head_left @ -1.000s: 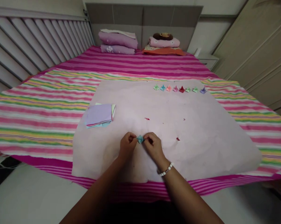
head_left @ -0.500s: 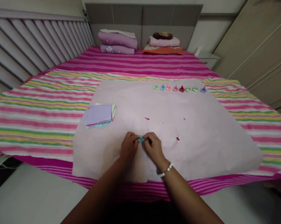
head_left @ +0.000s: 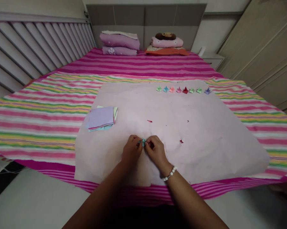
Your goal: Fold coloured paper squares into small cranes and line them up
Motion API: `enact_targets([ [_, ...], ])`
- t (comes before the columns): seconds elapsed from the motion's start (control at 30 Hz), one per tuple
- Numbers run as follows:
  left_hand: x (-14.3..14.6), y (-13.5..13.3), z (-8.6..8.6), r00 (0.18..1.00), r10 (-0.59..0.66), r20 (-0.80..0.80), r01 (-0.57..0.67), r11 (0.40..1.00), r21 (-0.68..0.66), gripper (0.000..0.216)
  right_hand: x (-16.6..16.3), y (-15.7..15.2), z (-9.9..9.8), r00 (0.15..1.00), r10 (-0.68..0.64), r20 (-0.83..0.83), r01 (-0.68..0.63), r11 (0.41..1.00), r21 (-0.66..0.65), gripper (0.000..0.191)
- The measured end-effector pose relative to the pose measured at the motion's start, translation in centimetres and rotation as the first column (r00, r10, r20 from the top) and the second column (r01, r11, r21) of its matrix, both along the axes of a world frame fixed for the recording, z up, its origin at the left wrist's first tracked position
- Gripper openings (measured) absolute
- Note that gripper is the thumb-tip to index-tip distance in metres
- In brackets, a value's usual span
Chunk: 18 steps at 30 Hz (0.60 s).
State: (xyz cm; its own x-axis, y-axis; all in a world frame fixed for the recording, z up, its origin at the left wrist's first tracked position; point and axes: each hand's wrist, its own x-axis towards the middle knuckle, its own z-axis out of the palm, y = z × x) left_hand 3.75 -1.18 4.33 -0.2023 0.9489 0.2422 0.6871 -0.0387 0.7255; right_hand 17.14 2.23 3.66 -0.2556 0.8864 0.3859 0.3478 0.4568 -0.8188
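Note:
Between my two hands is a small folded piece of teal paper (head_left: 143,142), partly covered by fingertips. My left hand (head_left: 132,149) pinches its left side, and my right hand (head_left: 157,150) pinches its right side; a white bead bracelet (head_left: 169,174) circles the right wrist. Both hands rest low over a large pale paper sheet (head_left: 205,152). Left of them lies a stack of coloured paper (head_left: 100,117) with a lilac piece on top. Along the sheet's far right edge stands a row of several small folded paper pieces, among them a dark red one (head_left: 185,90) and a purple one (head_left: 207,91).
Small red paper scraps lie on the sheet, one (head_left: 181,141) right of my hands and another (head_left: 149,121) beyond them. Under the sheet is a bed with a striped cover (head_left: 38,127). Folded bedding (head_left: 119,41) is stacked by the grey headboard (head_left: 129,16). A slatted rail (head_left: 38,44) runs along the left.
The teal paper has turned slightly between my fingertips and shows a narrower shape. My hands have barely moved, drawing a little closer together.

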Motion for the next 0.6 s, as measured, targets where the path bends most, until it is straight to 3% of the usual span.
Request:
enact_targets([
  [0.6, -0.06, -0.03, 0.42, 0.999, -0.054, -0.009, 0.053, 0.996, -0.075, 0.022, -0.01, -0.17, -0.32, 0.994, 0.015, 0.107, -0.020, 0.999, 0.042, 0.030],
])
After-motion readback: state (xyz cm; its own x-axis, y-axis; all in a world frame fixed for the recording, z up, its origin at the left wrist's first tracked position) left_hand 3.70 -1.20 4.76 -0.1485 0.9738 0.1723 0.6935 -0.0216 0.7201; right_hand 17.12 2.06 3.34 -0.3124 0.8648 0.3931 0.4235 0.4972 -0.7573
